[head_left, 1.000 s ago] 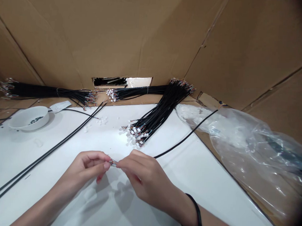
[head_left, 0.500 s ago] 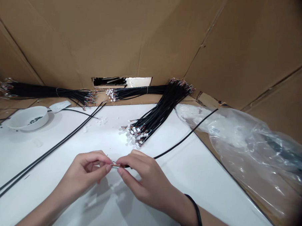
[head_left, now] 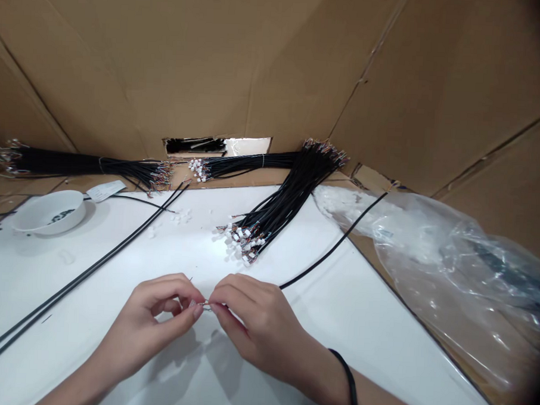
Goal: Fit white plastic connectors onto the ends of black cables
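Left hand [head_left: 158, 308] and right hand [head_left: 256, 324] grip a fine wire end [head_left: 205, 306] tightly between their fingertips, its black cable [head_left: 326, 247] trailing across the surface [head_left: 129, 250] below a cable bundle [head_left: 269, 214].

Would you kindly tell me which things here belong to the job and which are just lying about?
Part of the job: left hand, right hand, and the black cable pinched between them.
Lying about: bundled black cables with white connectors, two loose black cables, a white bowl, a clear plastic bag.
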`<state>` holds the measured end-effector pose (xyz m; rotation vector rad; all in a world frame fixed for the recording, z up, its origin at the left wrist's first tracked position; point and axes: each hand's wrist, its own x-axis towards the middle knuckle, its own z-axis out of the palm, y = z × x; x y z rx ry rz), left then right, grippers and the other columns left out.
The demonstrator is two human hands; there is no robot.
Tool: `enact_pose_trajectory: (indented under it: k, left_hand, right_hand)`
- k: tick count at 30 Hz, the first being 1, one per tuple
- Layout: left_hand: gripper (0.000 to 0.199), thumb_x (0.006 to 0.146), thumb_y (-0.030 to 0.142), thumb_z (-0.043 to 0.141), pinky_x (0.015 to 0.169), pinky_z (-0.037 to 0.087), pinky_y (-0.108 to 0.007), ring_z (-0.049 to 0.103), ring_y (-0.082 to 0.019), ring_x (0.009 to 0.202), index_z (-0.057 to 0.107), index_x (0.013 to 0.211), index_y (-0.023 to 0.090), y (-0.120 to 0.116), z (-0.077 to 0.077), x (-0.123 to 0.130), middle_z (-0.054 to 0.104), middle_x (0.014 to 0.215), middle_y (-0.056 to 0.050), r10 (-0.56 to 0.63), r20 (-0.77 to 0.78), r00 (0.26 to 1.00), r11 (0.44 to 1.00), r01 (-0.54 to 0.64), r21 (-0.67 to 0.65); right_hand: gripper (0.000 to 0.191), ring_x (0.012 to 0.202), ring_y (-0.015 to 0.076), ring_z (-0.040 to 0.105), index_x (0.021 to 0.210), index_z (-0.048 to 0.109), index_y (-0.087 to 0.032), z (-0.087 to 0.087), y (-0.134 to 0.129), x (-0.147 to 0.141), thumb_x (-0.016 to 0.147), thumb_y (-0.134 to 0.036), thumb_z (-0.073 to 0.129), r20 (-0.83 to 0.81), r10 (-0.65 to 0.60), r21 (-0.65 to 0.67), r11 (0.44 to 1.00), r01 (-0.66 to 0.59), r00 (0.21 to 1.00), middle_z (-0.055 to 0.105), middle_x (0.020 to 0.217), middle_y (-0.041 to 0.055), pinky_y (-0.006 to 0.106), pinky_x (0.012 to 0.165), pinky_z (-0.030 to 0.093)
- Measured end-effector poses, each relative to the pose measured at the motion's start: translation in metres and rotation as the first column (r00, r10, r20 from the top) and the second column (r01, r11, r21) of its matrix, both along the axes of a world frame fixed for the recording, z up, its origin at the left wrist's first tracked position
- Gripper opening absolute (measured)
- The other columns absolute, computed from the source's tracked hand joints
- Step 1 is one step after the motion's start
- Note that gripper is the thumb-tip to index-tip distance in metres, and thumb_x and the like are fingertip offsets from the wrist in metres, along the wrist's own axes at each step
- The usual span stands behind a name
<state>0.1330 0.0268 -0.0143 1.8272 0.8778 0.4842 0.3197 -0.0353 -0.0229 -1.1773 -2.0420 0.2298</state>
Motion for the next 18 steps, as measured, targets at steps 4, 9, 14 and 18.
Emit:
enact_pose_trajectory:
  k: [4, 9, 14, 18]
  left_hand:
    - [0.021, 0.086, 0.033, 0.053, 0.062, 0.041, -0.024, 0.05, -0.014, 0.07, 0.063, 0.077, 0.016, 0.0001, -0.0005, 0.001, 0.057, 0.076, -0.006, -0.007, 0.01, 1.0, 1.0, 0.007, 0.002]
    - [0.018, 0.084, 0.031, 0.056, 0.06, 0.042, -0.022, 0.048, -0.012, 0.068, 0.064, 0.079, 0.015, -0.0009, -0.0009, 0.0014, 0.057, 0.077, -0.005, 0.015, 0.036, 0.999, 1.0, -0.015, 0.002]
    - [0.017, 0.075, 0.03, 0.067, 0.062, 0.047, -0.022, 0.054, -0.013, 0.071, 0.063, 0.082, 0.015, -0.0027, -0.0018, -0.0024, 0.059, 0.08, -0.005, 0.143, 0.104, 0.984, 0.99, -0.14, -0.034]
    - [0.01, 0.076, 0.026, 0.067, 0.062, 0.049, -0.022, 0.057, -0.015, 0.076, 0.066, 0.079, 0.016, -0.002, -0.0002, -0.0049, 0.06, 0.083, -0.006, 0.118, 0.177, 0.977, 0.993, -0.119, -0.003]
  right_hand:
    - [0.016, 0.074, 0.0121, 0.052, 0.087, 0.058, -0.012, 0.0002, -0.0001, -0.0009, 0.09, -0.016, 0.043, -0.017, -0.01, 0.011, 1.0, 0.01, 1.0, 0.058, 0.079, 0.005, 0.024, 0.066, 0.042]
    - [0.011, 0.073, 0.011, 0.051, 0.086, 0.057, -0.013, 0.001, -0.0004, -0.0009, 0.088, -0.016, 0.046, -0.128, -0.01, -0.062, 0.998, 0.002, 0.992, 0.058, 0.079, 0.0032, 0.023, 0.065, 0.04]
    - [0.01, 0.072, 0.0103, 0.05, 0.084, 0.056, -0.013, -0.0007, -0.0001, -0.0009, 0.088, -0.015, 0.046, -0.118, -0.05, -0.04, 0.998, 0.046, 0.992, 0.057, 0.079, 0.0028, 0.023, 0.064, 0.039]
    - [0.013, 0.071, 0.0111, 0.05, 0.084, 0.056, -0.013, -0.0035, 0.0002, -0.001, 0.089, -0.015, 0.044, -0.049, -0.073, -0.009, 0.997, 0.072, 0.996, 0.057, 0.078, 0.0034, 0.023, 0.063, 0.038]
